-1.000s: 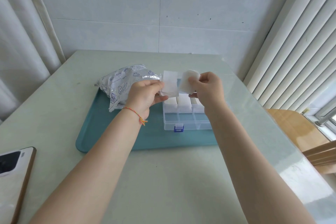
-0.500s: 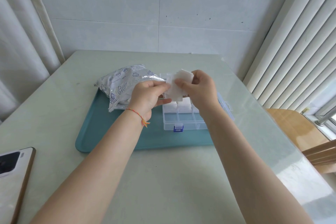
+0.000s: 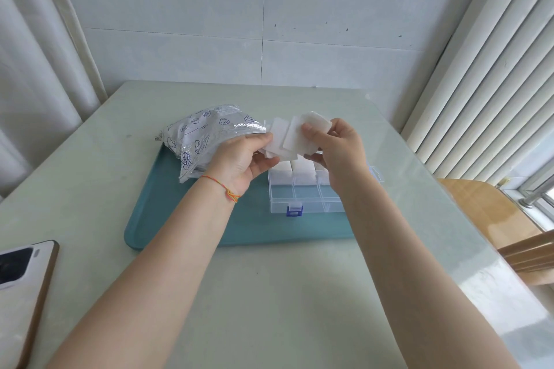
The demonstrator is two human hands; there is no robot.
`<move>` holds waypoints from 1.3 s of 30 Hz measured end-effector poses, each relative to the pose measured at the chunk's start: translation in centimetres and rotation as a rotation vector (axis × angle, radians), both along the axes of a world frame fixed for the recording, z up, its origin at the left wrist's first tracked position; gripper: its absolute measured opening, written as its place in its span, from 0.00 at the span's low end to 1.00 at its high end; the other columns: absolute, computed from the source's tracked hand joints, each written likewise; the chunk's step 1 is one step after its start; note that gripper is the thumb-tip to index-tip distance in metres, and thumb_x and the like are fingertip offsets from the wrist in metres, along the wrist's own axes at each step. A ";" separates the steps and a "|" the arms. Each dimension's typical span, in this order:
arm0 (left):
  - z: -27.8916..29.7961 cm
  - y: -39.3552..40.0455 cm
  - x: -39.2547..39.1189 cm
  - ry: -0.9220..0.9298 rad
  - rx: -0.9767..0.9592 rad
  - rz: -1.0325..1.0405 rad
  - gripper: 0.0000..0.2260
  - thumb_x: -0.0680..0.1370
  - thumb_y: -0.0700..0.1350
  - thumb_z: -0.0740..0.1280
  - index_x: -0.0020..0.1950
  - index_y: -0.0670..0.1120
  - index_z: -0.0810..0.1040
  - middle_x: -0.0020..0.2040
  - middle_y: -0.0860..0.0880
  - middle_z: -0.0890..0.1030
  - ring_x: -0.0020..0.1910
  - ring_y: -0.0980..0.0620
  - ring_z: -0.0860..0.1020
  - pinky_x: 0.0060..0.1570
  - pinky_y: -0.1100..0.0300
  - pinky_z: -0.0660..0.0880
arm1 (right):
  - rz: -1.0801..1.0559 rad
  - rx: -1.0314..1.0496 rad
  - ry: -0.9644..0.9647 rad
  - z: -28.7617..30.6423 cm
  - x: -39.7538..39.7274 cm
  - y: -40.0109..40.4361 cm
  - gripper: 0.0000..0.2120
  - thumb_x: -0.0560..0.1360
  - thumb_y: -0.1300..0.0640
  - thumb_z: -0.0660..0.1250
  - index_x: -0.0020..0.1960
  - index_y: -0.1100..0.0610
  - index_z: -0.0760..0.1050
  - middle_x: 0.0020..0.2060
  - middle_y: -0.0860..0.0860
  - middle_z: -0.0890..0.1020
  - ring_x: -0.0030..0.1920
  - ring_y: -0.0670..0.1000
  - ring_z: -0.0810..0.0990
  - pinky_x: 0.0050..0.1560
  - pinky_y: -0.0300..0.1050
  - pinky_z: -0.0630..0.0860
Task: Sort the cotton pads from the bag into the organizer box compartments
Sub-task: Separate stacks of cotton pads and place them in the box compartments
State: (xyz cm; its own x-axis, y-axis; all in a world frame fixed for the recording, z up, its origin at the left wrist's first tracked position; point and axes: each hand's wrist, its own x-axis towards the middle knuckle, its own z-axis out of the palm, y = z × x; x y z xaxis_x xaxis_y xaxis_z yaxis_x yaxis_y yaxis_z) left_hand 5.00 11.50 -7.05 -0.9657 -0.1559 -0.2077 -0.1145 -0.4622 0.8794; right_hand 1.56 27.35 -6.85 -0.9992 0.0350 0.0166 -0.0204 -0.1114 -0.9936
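Both hands hold white square cotton pads (image 3: 289, 139) in the air above the far side of the clear organizer box (image 3: 302, 199). My left hand (image 3: 242, 159) pinches a small fanned stack from the left. My right hand (image 3: 335, 147) pinches the top pad at its right side with thumb and fingers. The box has a blue latch at its front; its far compartments hold white pads, its near ones look bare. The printed plastic bag (image 3: 207, 136) lies to the left, partly behind my left hand.
Box and bag sit on a teal tray (image 3: 168, 219) on a pale green table (image 3: 269, 293). A phone (image 3: 21, 278) lies at the table's near left edge. A wooden chair (image 3: 491, 213) stands to the right beside a radiator.
The hands came together from holding separate pads, and the right hand now pinches a pad overlapping the left hand's stack. The pads have spread into a fan.
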 end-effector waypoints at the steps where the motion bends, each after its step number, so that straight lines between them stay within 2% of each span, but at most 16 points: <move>1: 0.1 -0.1 0.0 0.008 0.020 0.003 0.05 0.79 0.37 0.67 0.43 0.42 0.78 0.34 0.48 0.79 0.31 0.54 0.78 0.30 0.64 0.78 | -0.038 0.055 0.008 0.0 -0.1 0.1 0.12 0.73 0.61 0.74 0.41 0.58 0.70 0.41 0.55 0.78 0.40 0.55 0.80 0.37 0.49 0.82; 2: 0.2 -0.3 0.0 0.026 0.047 0.000 0.05 0.79 0.38 0.66 0.43 0.43 0.78 0.34 0.49 0.79 0.31 0.55 0.78 0.29 0.65 0.77 | -0.077 0.133 0.018 -0.1 -0.2 0.3 0.11 0.73 0.60 0.74 0.42 0.58 0.71 0.39 0.54 0.78 0.38 0.54 0.80 0.38 0.52 0.81; 4: 0.4 -0.6 0.2 0.096 0.073 -0.036 0.05 0.79 0.42 0.66 0.43 0.47 0.79 0.36 0.51 0.79 0.33 0.57 0.76 0.30 0.66 0.75 | -0.110 0.274 0.036 -0.1 -0.4 0.4 0.09 0.73 0.57 0.74 0.43 0.60 0.75 0.38 0.53 0.79 0.34 0.54 0.78 0.34 0.51 0.78; 7: 0.5 -0.5 0.3 0.191 -0.033 -0.097 0.08 0.79 0.43 0.67 0.41 0.50 0.82 0.41 0.52 0.80 0.43 0.55 0.76 0.44 0.62 0.74 | -0.058 0.332 0.031 0.0 -0.2 0.3 0.09 0.74 0.55 0.73 0.43 0.61 0.80 0.35 0.53 0.80 0.31 0.52 0.73 0.30 0.44 0.71; 9: 0.4 -0.2 0.3 0.186 -0.146 -0.090 0.05 0.78 0.42 0.68 0.45 0.49 0.82 0.44 0.49 0.81 0.46 0.52 0.78 0.50 0.58 0.74 | 0.004 0.307 0.037 0.2 0.1 0.0 0.07 0.74 0.60 0.70 0.42 0.63 0.80 0.32 0.54 0.78 0.28 0.52 0.69 0.29 0.42 0.67; 12: 0.1 0.2 0.3 0.150 -0.238 -0.090 0.01 0.77 0.41 0.70 0.46 0.46 0.81 0.45 0.47 0.81 0.45 0.50 0.78 0.48 0.57 0.77 | 0.125 0.251 0.034 0.6 0.6 -0.4 0.10 0.73 0.69 0.61 0.41 0.64 0.81 0.30 0.54 0.79 0.29 0.52 0.71 0.28 0.40 0.69; 14: -0.1 0.4 0.3 0.146 -0.289 -0.084 0.01 0.76 0.40 0.71 0.46 0.44 0.82 0.45 0.45 0.82 0.44 0.49 0.79 0.47 0.56 0.79 | 0.227 0.194 0.010 0.7 0.8 -0.5 0.13 0.74 0.71 0.59 0.46 0.64 0.82 0.35 0.56 0.83 0.35 0.56 0.80 0.35 0.43 0.77; 16: -0.2 0.5 0.3 0.143 -0.300 -0.031 0.01 0.76 0.39 0.71 0.45 0.43 0.82 0.41 0.46 0.83 0.40 0.51 0.80 0.42 0.59 0.81 | 0.251 0.158 -0.028 0.7 0.8 -0.6 0.12 0.77 0.68 0.59 0.50 0.64 0.82 0.41 0.59 0.84 0.39 0.57 0.83 0.40 0.45 0.79; 19: -0.6 0.3 -0.1 0.119 -0.293 0.088 0.03 0.75 0.37 0.72 0.43 0.43 0.82 0.34 0.49 0.83 0.32 0.55 0.80 0.33 0.65 0.77 | 0.098 0.189 0.004 0.9 0.4 -0.8 0.11 0.80 0.55 0.62 0.49 0.60 0.80 0.37 0.52 0.80 0.35 0.52 0.78 0.36 0.44 0.74; 21: -0.7 0.2 -0.3 0.111 -0.290 0.111 0.02 0.75 0.37 0.72 0.43 0.43 0.82 0.36 0.48 0.83 0.33 0.55 0.80 0.33 0.66 0.76 | 0.096 0.269 0.065 1.1 0.4 -0.7 0.12 0.78 0.50 0.67 0.49 0.59 0.80 0.36 0.49 0.79 0.33 0.48 0.76 0.34 0.40 0.71; 25: -0.8 0.4 -0.3 0.124 -0.300 0.106 0.03 0.76 0.39 0.72 0.42 0.42 0.82 0.37 0.46 0.82 0.33 0.53 0.80 0.34 0.65 0.77 | 0.156 0.429 0.114 0.6 0.7 -0.7 0.10 0.73 0.56 0.74 0.49 0.63 0.80 0.35 0.50 0.77 0.30 0.45 0.71 0.30 0.32 0.67; 30: -0.7 0.0 -0.3 0.125 -0.224 0.098 0.03 0.75 0.35 0.71 0.44 0.41 0.81 0.40 0.44 0.82 0.38 0.48 0.81 0.39 0.59 0.80 | 0.120 0.276 0.091 1.0 0.3 0.3 0.04 0.74 0.61 0.72 0.47 0.61 0.79 0.34 0.51 0.81 0.32 0.48 0.77 0.34 0.39 0.72; 33: -0.7 -0.1 -0.4 0.098 -0.203 0.102 0.11 0.74 0.31 0.70 0.52 0.43 0.76 0.48 0.42 0.80 0.41 0.46 0.81 0.38 0.58 0.81 | 0.135 0.123 0.057 1.4 0.2 0.7 0.04 0.75 0.63 0.71 0.47 0.64 0.79 0.31 0.52 0.80 0.29 0.48 0.77 0.33 0.40 0.73; 35: -0.6 -0.1 -0.4 0.080 -0.151 0.073 0.17 0.75 0.30 0.69 0.61 0.43 0.73 0.51 0.42 0.79 0.41 0.46 0.81 0.39 0.56 0.81 | 0.134 0.048 0.029 1.4 0.3 0.6 0.04 0.75 0.63 0.71 0.46 0.64 0.78 0.32 0.53 0.80 0.31 0.50 0.78 0.33 0.39 0.75; 37: -0.5 0.0 -0.3 0.083 -0.094 -0.006 0.15 0.76 0.31 0.67 0.62 0.40 0.75 0.51 0.42 0.80 0.42 0.46 0.81 0.40 0.56 0.81 | 0.122 -0.005 0.001 1.3 0.4 0.3 0.04 0.76 0.62 0.71 0.47 0.62 0.77 0.35 0.54 0.80 0.33 0.51 0.80 0.33 0.39 0.76; 39: -0.5 0.2 0.0 0.098 -0.064 -0.079 0.09 0.78 0.34 0.66 0.57 0.40 0.79 0.48 0.42 0.81 0.43 0.47 0.80 0.38 0.59 0.80 | 0.095 0.002 -0.015 1.1 0.6 -0.1 0.05 0.76 0.61 0.71 0.48 0.60 0.75 0.37 0.54 0.82 0.34 0.51 0.82 0.33 0.40 0.76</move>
State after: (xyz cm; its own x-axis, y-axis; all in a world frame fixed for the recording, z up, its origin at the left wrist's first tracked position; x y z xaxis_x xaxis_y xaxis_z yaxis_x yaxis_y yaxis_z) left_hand 4.99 11.68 -7.51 -0.9907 -0.0880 -0.1042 -0.0610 -0.3973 0.9157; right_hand 2.12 27.23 -5.72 -0.9982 -0.0596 0.0019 0.0047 -0.1103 -0.9939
